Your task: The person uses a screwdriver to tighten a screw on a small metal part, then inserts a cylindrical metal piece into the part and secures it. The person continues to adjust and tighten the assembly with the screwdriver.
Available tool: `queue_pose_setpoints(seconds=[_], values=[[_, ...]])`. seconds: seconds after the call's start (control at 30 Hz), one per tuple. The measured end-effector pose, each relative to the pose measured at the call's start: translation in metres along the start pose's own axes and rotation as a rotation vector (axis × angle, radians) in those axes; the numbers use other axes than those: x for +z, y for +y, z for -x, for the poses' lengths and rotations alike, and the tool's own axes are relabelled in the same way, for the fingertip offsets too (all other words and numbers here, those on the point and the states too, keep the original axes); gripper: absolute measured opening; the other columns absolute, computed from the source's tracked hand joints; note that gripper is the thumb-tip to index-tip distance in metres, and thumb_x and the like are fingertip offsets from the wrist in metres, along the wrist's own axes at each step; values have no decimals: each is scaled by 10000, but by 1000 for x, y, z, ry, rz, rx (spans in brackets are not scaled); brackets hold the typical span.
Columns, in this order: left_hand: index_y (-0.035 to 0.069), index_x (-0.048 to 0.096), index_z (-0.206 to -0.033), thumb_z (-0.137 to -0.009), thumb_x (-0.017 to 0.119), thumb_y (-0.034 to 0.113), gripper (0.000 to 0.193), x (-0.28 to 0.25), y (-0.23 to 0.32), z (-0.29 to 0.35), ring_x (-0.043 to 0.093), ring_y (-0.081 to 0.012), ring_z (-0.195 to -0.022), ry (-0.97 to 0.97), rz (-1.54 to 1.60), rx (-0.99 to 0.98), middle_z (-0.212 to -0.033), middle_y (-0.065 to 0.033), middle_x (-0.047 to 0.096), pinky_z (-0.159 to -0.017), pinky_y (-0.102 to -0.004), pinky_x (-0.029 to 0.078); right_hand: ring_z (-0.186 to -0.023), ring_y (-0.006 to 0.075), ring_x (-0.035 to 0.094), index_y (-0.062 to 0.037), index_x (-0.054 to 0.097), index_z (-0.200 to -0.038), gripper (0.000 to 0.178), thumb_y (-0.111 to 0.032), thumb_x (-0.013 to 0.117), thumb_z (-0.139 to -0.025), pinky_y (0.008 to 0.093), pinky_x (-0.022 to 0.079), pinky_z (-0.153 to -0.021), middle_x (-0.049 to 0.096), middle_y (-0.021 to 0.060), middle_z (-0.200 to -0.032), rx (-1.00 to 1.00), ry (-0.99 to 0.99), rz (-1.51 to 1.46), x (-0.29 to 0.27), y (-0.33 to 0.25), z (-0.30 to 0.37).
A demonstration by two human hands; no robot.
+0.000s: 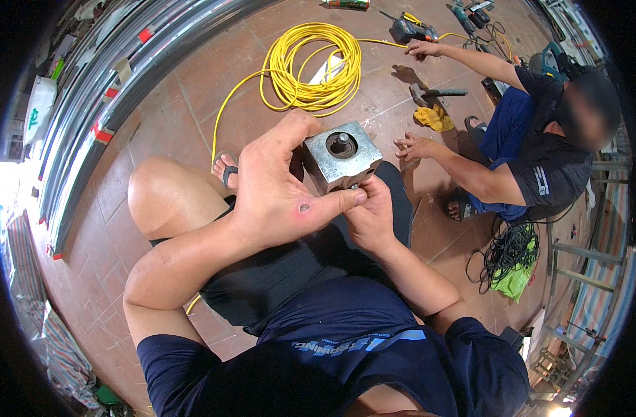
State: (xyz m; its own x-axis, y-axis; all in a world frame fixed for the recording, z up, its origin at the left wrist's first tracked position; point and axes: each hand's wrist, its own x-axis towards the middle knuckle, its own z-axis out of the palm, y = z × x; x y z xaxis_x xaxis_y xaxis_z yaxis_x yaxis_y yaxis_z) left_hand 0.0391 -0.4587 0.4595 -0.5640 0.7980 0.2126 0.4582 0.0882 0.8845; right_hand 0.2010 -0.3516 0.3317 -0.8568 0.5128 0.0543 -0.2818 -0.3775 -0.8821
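From the metal block [337, 164], the left hand [276, 174] lay toward eight o'clock, the right hand [375, 212] toward five. On the floor [161, 125], a cable coil [345, 66] lay at eleven, a hammer [443, 92] at two, a cable tangle [507, 247] at four.

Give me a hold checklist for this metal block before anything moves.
1. Left hand gripping the metal block: ok, thumb and fingers around it.
2. Right hand at the block's lower side: ok; how firmly it holds, cannot tell.
3. Round opening facing up, pin visible inside: ok.
4. Pin tight: cannot tell.
5. Hands gloved: not ok, both bare.
6. Co-worker's nearer hand apart from the block: ok.
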Motion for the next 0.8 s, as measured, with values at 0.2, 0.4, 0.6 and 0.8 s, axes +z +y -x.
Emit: queue_pose_setpoints(seconds=[0.2,0.4,0.6,0.8], values=[[-7,689,-1135,-637,1074,253,681,2,-1,1,685,-205,-849,-1,-8,-2,-964,-127,691,-790,-343,575,-1138,153,728,-2,690,-1332,392,-45,862,-982,348,579,-1032,776,66,-1265,55,50,3,1,-3,-4],[44,688,-1104,-665,1093,250,632,4,-5,1,592,-78,-799,-27,-1,25,-942,-3,649,-687,-260,489,-1166,151,722,-3,714,-1335,482,-217,929,-961,356,565,-1062,783,53,-1263,80,82,63,3,-7,-6],[65,685,-1096,-686,1107,266,622,7,-8,1,541,-13,-783,-25,-2,36,-943,51,626,-648,-213,445,-1182,151,714,-6,673,-1370,523,-130,933,-933,347,567,-1063,760,56,-1302,90,145,70,5,-7,-8],[61,688,-1105,-686,1108,273,631,5,-7,0,542,-17,-784,-27,-8,36,-951,45,626,-649,-215,449,-1236,169,695,-14,575,-1426,586,-144,911,-962,347,557,-1076,712,58,-1343,27,122,44,7,-7,-7]])
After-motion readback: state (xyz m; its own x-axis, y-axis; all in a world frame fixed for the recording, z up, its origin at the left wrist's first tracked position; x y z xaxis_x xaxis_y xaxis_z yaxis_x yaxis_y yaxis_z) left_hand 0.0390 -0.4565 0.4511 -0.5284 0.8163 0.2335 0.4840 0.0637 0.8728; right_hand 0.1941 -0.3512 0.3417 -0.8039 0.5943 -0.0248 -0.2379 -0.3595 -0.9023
